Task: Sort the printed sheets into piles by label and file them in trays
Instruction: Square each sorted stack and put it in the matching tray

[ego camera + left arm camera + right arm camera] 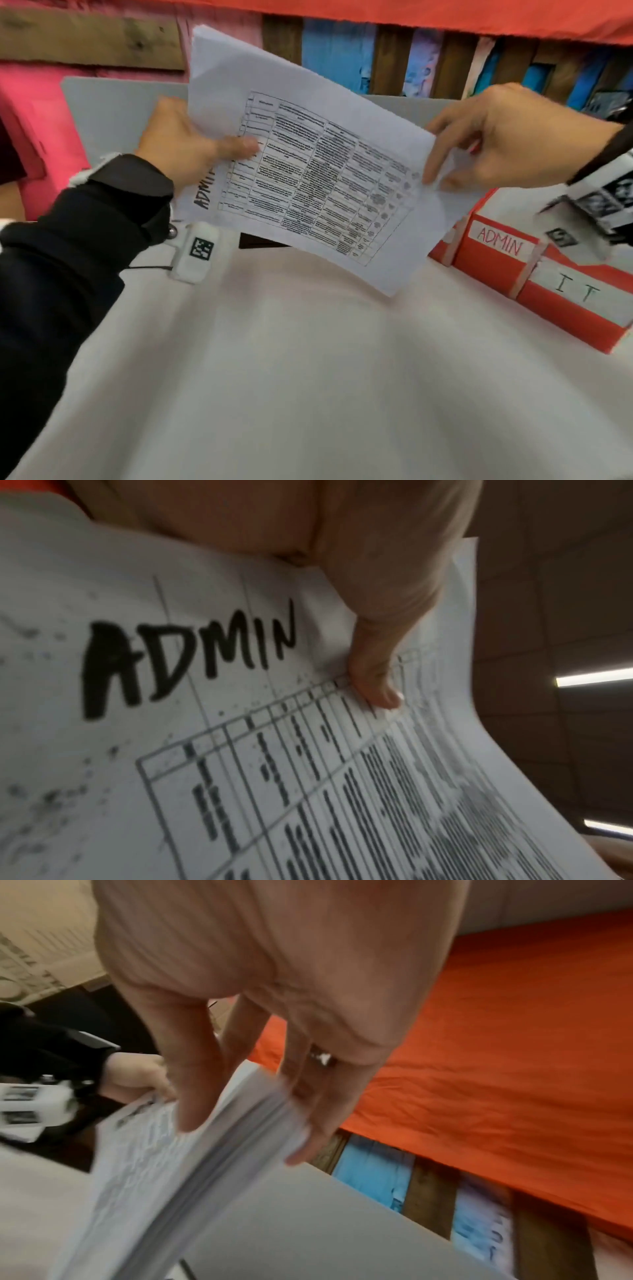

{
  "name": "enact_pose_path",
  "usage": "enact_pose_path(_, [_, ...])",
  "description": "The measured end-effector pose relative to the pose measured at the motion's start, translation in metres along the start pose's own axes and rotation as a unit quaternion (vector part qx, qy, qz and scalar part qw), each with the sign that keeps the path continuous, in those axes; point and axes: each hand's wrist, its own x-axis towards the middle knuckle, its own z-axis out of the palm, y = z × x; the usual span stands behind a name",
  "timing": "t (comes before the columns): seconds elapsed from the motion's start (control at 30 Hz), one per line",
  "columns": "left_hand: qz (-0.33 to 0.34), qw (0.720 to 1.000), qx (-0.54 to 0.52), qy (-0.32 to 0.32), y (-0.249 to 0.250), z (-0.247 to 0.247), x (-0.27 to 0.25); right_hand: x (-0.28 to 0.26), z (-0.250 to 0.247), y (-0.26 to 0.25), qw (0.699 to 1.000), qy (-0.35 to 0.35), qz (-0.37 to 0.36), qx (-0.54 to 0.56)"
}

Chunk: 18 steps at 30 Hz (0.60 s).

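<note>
Though tilted, sheets (308, 164) between both hands' grip

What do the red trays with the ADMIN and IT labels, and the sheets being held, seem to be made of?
The red trays look like matte card or paper-covered cardboard: flat folded faces, white strips as labels; I cannot be sure. The sheets are plain white office paper: thin, curving between the left hand and right hand, with a printed table. The table covering looks like soft white cloth, lying in gentle folds.
</note>
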Motion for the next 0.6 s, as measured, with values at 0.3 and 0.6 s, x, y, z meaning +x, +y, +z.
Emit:
enact_pose_path(0.3, [0.079,0.985,0.000,-0.153,0.046,0.017,0.023,0.009,0.002,-0.028,0.996,-0.041,-0.066,0.035])
enact_pose_path(0.6, [-0.064,0.981,0.113,-0.144,-0.010,0.057,0.039,0.005,-0.024,0.015,0.992,-0.019,0.125,0.022])
